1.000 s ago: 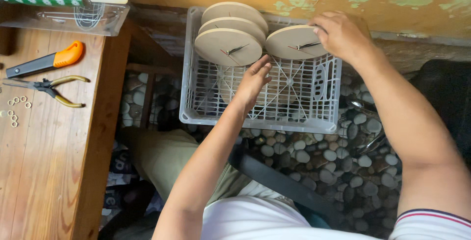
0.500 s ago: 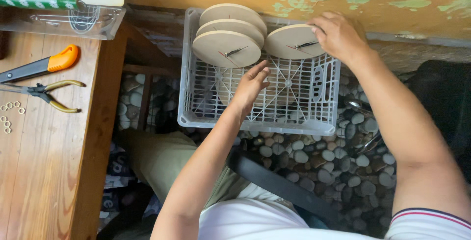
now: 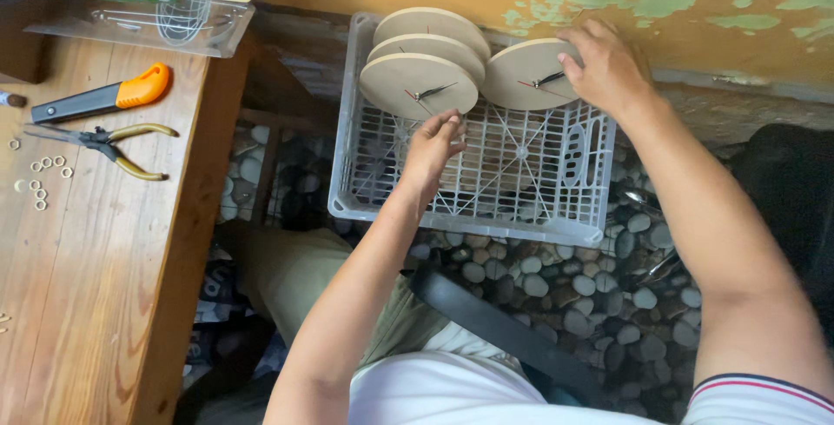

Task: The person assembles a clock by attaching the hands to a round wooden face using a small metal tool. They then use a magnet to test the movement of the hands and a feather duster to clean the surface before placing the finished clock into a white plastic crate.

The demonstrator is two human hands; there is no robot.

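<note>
we are resting our right hand on the lone round wooden clock face standing at the far right of the white plastic crate, fingers curling over its rim. our left hand is hovering just near of the three stacked clock faces — fingers loosely bent, grasping nothing. pliers and an orange-handled knife are lying on the wooden surface at left.

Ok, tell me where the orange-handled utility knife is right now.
The utility knife lies on the wooden table at the left of the head view, just above the pliers and below the clear plastic tray.
</note>
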